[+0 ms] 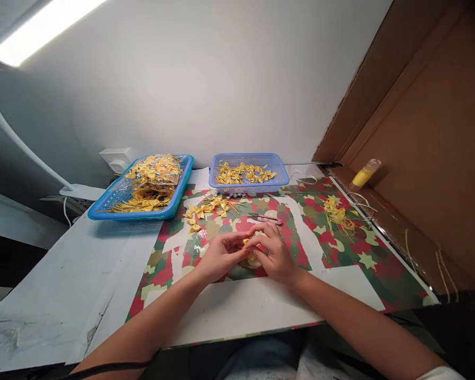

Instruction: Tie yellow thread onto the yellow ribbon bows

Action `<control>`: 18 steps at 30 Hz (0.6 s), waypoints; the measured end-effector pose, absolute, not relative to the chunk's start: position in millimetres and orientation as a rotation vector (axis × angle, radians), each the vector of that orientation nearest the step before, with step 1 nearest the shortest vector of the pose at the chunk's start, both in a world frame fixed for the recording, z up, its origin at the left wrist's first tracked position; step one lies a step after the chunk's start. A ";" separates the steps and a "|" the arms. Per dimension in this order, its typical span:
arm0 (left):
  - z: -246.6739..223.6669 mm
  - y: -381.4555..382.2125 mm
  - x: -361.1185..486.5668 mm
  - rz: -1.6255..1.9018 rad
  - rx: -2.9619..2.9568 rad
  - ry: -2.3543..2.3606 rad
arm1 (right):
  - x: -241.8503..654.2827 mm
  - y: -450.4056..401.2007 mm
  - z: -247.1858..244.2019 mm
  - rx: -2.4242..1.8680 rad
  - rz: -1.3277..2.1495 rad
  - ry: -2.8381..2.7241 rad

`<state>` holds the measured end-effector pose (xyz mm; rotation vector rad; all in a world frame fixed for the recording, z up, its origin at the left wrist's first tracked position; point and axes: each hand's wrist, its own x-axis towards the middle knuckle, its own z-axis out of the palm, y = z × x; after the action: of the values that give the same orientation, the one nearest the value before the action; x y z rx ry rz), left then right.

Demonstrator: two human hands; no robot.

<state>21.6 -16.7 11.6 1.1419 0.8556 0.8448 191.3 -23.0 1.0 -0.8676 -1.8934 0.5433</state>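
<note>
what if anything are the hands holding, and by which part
A small yellow piece, between the left hand and the right hand; they cover most of it, so which part cannot be told.

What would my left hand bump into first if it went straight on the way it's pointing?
Most likely your right hand: your left hand points across at it, with a partly hidden yellow ribbon piece where the two come together. Exact depth there is hard to judge.

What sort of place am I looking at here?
Probably a small craft workbench, perhaps for handmade bows: a blue basket and a paler basket hold yellow bows, and pink snips lie on the patterned table cover.
</note>
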 end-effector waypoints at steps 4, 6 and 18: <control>15.6 -17.1 24.2 0.865 1.245 0.812 | 190.7 -22.2 -0.4 -0.728 0.599 -1.802; 15.9 -16.8 24.0 0.867 1.284 0.823 | 190.3 -21.3 -1.2 -0.730 0.636 -1.765; 15.0 -19.0 24.2 0.979 1.160 0.924 | 187.9 -20.3 -4.1 -0.862 0.617 -1.693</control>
<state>24.2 -19.0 15.0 1.1596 0.9239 0.9791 187.9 -20.3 -4.1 -0.8622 -1.6927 0.6173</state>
